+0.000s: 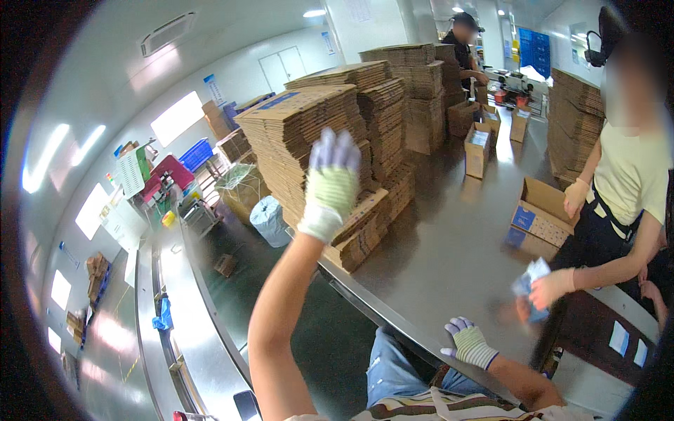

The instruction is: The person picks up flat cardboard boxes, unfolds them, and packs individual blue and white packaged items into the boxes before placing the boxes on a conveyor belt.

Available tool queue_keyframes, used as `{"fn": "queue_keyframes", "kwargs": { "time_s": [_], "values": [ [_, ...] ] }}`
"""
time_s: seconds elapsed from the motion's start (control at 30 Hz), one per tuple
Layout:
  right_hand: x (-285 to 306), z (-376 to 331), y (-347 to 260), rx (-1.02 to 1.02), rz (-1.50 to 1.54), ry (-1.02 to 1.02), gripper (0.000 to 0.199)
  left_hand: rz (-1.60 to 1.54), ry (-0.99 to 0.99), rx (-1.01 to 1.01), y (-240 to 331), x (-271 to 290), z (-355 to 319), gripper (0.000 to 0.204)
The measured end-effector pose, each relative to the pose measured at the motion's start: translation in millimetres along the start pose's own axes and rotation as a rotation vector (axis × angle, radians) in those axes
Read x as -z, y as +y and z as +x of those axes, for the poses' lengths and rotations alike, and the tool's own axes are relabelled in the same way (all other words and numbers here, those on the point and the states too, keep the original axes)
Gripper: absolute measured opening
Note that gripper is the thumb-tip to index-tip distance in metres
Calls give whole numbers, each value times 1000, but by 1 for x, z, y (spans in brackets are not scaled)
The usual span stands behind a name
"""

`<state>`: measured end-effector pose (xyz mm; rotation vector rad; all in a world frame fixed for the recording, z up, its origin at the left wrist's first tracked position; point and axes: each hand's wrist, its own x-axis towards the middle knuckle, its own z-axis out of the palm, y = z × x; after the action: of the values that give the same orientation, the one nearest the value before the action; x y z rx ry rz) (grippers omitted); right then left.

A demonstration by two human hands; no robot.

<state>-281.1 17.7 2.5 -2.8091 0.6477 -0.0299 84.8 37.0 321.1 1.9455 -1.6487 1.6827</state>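
Cartons (298, 105), flattened and stacked, stand in the head view at the left of the metal table (449, 238). The gloved left hand (330, 179) is raised in front of the nearest stack, fingers extended and slightly apart, holding nothing; contact with the cardboard cannot be determined. The gloved right hand (472, 344) is at the near table edge, empty, fingers slightly apart. Risk: stack edges are uneven; a sideways knock by the left hand could cause cartons to slide off. Risk: a wide rightward sweep of the right hand could strike the co-worker's hand (551, 289), which grips a blue-and-white packet (531, 275). Count: at least four flattened-carton stacks; one near open carton (540, 210) at the right; about four far open cartons (477, 151); one packet in the co-worker's hand; at least two co-workers (635, 175).
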Motion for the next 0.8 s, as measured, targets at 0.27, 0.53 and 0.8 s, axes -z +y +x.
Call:
{"fn": "queue_keyframes", "kwargs": {
  "time_s": [0.27,0.53,0.8],
  "values": [
    [-26,-9,-1,66,86,306,65,-139,-425,617,-97,-2,72,35],
    [-31,-9,2,67,81,346,61,-14,84,167,-82,34,53,20],
    [77,10,23,-165,806,529,59,-770,347,141,30,190,-12,36]
  ]
}}
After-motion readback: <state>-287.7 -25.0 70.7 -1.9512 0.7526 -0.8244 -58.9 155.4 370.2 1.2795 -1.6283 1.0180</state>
